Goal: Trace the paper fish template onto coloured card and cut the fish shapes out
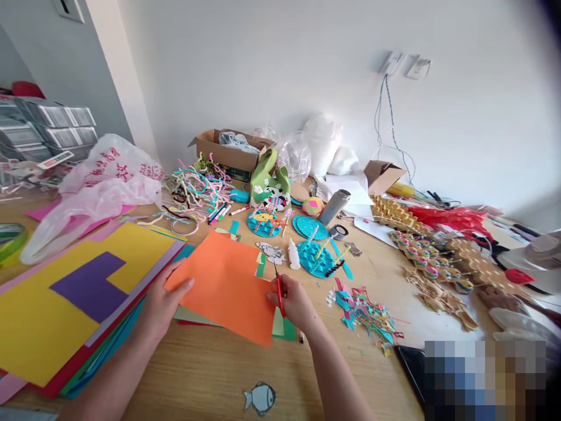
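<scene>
An orange sheet of paper [223, 280] is held up over the table, its left edge pinched between the thumb and fingers of my left hand [164, 295]. My right hand [298, 304] grips a pair of red-handled scissors [279, 292] with the blades pointing away from me. Its fingers touch the right edge of the orange sheet. Beneath the sheet lie green paper pieces [287, 330], partly hidden. A cut-out paper fish [262, 399] rests near the table's front edge, and more fish cut-outs [270, 252] lie beyond the sheet.
On the left is a stack of coloured paper topped by yellow [39, 310] and purple [94, 286] pieces. Blue decorated discs [313, 257], a white glue bottle [293, 255] and paper scraps [363, 310] lie to the right. Another person's hand [502, 299] is at far right.
</scene>
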The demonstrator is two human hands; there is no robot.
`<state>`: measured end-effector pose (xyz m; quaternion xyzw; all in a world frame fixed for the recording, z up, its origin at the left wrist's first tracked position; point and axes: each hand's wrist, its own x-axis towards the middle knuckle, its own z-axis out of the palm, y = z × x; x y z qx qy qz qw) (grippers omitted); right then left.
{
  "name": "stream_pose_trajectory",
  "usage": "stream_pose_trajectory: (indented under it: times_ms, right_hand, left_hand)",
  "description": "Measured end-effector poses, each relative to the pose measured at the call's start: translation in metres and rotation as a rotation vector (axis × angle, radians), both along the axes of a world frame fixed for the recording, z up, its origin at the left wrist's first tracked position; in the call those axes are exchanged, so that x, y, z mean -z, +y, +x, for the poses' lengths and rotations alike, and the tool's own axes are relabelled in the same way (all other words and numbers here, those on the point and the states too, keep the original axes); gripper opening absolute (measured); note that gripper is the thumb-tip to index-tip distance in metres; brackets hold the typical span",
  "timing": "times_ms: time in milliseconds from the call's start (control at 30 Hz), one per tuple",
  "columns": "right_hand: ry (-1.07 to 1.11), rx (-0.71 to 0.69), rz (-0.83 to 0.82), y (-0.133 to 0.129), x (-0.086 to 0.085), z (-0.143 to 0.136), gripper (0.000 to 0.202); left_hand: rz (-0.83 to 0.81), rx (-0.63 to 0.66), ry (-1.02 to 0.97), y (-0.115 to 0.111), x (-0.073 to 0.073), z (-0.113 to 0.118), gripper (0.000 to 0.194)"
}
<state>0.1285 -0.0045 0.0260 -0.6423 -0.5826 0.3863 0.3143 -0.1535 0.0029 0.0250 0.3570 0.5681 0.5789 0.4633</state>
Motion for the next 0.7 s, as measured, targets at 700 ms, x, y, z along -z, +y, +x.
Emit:
stream_pose_trajectory:
  times_ms: [700]
  right_hand:
    - [-0.630, -0.075, 0.164, 0.006, 0.021, 0.001, 0.004]
  left_hand:
    - [-0.027, 0.283, 1.267, -0.020, 0.021, -0.003, 0.054]
